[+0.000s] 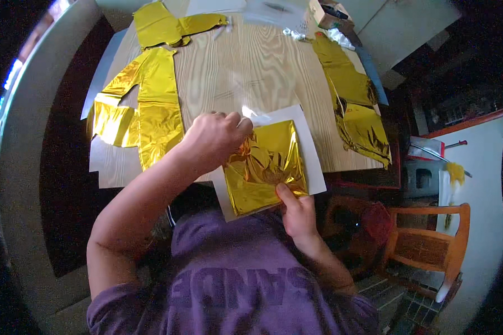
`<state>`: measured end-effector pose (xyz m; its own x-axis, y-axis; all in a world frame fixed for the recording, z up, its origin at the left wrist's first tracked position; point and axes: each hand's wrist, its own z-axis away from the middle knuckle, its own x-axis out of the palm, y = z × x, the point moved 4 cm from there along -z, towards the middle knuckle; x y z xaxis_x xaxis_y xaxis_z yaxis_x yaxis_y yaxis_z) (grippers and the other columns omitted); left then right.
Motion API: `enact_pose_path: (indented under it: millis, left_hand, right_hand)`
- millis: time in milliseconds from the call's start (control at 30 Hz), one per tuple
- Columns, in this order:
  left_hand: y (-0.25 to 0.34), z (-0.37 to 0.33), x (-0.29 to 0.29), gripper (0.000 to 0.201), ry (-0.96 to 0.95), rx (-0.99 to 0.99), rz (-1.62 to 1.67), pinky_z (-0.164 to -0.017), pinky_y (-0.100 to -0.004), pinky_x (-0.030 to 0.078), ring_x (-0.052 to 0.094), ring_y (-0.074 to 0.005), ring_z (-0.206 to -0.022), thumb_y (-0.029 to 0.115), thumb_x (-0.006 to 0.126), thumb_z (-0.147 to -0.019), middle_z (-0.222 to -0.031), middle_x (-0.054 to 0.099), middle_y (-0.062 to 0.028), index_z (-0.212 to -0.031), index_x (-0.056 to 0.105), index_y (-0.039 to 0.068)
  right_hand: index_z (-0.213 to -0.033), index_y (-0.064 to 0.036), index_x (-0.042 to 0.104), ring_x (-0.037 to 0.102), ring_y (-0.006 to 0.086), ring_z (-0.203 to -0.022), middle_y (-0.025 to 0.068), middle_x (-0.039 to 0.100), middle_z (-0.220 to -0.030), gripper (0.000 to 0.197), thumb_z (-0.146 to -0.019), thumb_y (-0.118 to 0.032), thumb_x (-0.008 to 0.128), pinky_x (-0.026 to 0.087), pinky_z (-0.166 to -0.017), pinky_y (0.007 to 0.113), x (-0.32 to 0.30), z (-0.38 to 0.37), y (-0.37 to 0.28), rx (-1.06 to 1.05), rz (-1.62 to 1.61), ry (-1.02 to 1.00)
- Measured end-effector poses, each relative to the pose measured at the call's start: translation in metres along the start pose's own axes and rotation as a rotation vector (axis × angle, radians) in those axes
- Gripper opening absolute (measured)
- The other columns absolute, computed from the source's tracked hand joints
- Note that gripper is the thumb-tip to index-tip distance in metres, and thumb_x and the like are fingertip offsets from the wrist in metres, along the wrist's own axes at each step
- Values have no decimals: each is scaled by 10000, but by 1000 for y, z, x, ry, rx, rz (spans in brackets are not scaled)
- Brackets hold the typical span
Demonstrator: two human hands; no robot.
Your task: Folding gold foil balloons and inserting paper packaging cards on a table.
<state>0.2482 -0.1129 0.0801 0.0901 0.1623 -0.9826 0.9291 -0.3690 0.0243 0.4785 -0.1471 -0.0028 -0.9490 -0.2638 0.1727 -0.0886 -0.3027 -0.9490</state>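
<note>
A square of shiny gold foil point(293, 162) lies on a white card point(313, 151) at the table's near edge. My right hand point(300, 218) grips the lower right edge of both, thumb on top of the foil and fingers hidden underneath. Over the upper left corner, my left hand point(218, 139) is closed, its fingertips pinching the foil, which rises in crumpled folds beneath them. Exactly what lies between those fingertips is partly hidden.
Cut gold foil pieces lie on the wooden table point(223, 72): a long one point(159, 100) at left, another point(156, 25) at far left and one point(352, 95) at right. A small box point(332, 17) stands far right. A wooden chair point(427, 240) is right of me.
</note>
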Motion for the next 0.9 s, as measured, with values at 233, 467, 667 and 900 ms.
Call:
enact_pose_path:
  millis: [233,467,667,900]
  left_hand:
    - [7,-24,4,191,246,166,30,-659,-397,526,653,-256,-795,174,640,-775,-882,577,-80,-930,607,68]
    - [6,-26,0,532,124,11,85,-656,-420,530,645,-303,-777,231,688,-789,-914,580,-110,-1282,560,78]
    - [15,-42,6,281,227,174,45,-641,-390,525,665,-245,-734,269,667,-783,-898,583,-79,-969,591,73]
    - [17,-38,1,277,410,223,39,-658,-373,510,640,-238,-725,264,668,-743,-862,554,-62,-928,570,81]
  right_hand:
    - [-1215,37,598,656,195,-998,83,687,-1101,305,-940,-90,635,512,-906,337,6,-8,3,54,-120,49]
    - [-1264,24,567,639,202,-1055,97,657,-1170,341,-944,-77,625,502,-948,344,3,-7,8,0,-173,14]
    - [-1306,28,526,621,204,-1099,111,630,-1222,385,-945,-70,616,496,-964,352,8,-12,3,-10,-104,-18]
    - [-1297,26,533,633,201,-1061,108,634,-1209,370,-954,-89,612,507,-942,352,5,-10,16,-34,-93,-10]
